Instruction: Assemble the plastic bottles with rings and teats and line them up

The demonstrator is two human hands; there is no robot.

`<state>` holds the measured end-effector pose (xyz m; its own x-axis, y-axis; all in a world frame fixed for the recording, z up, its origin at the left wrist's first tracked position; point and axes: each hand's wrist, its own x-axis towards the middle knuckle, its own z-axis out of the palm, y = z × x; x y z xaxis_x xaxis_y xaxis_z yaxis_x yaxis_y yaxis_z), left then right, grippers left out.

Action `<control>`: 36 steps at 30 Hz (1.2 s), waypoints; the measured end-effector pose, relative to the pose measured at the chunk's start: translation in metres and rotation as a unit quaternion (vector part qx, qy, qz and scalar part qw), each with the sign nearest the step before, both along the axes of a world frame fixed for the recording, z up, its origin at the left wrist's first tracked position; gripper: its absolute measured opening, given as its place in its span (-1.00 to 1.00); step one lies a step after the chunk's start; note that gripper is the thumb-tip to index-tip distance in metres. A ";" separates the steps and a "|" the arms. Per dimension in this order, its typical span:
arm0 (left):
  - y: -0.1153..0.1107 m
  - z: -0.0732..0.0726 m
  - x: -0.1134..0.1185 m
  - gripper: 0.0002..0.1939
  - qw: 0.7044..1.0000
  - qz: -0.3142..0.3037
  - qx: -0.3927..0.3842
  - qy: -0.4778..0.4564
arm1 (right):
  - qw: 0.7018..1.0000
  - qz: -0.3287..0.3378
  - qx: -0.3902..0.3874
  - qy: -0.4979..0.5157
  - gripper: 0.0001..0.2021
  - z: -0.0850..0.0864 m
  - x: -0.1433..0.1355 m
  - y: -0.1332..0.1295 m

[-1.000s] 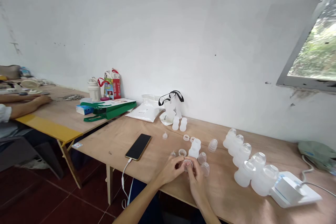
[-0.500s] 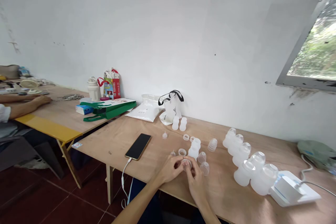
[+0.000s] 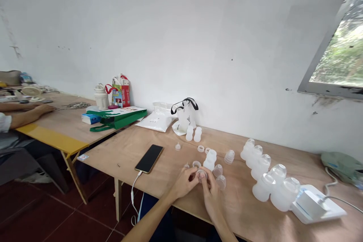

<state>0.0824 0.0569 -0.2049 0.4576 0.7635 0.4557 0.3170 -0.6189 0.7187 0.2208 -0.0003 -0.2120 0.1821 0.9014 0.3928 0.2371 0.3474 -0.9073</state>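
Note:
My left hand and my right hand meet near the table's front edge, fingers closed around a small translucent bottle collar ring. The fingers cover much of it; whether a nipple sits inside is unclear. Just beyond the hands are a loose collar ring, a nipple and frosted baby bottles. Clear bottle caps lie right of my right hand. Farther back are another nipple, more rings and two uncapped bottles.
Several capped bottles stand at right, beside a white charger box and cable. Stacked caps lie mid-table. A phone with a cable is at left. Bags rest by the wall. Another person's arms rest on the neighbouring table.
Both hands stay together in almost the same place. The fingers and the collar ring have shifted slightly; the other bottle parts have not moved.

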 end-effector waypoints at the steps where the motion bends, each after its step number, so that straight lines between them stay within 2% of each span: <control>1: 0.000 0.001 0.000 -0.64 1.000 0.003 0.000 -0.003 | 1.000 0.000 -0.002 0.007 -0.58 0.000 0.000 -0.001; 8: -0.001 0.000 -0.003 -0.62 1.000 -0.012 0.007 0.021 | 1.000 -0.004 0.012 -0.010 -0.63 -0.003 -0.001 0.000; 13: 0.001 -0.005 -0.003 -0.57 0.999 0.004 0.017 0.041 | 0.998 -0.008 0.029 -0.046 -0.62 -0.003 -0.001 0.001; 16: 0.002 -0.006 -0.003 -0.61 0.999 0.016 0.014 0.047 | 0.998 -0.006 0.032 -0.056 -0.60 -0.001 0.000 0.001; 22: -0.001 0.001 -0.003 -0.65 1.000 0.010 0.009 0.028 | 0.999 0.000 0.017 -0.042 -0.59 0.001 0.001 0.001; 27: -0.003 0.006 -0.002 -0.66 1.000 -0.002 0.002 0.010 | 0.999 -0.034 0.019 -0.025 -0.61 -0.002 0.001 0.002; 36: 0.005 -0.005 -0.002 -0.69 1.000 -0.017 0.008 0.018 | 0.997 -0.039 0.027 -0.054 -0.67 -0.001 0.002 0.001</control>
<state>0.0806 0.0614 -0.2095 0.4987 0.7405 0.4506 0.3211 -0.6407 0.6975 0.2226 0.0003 -0.2129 0.2040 0.8633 0.4616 0.3604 0.3722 -0.8553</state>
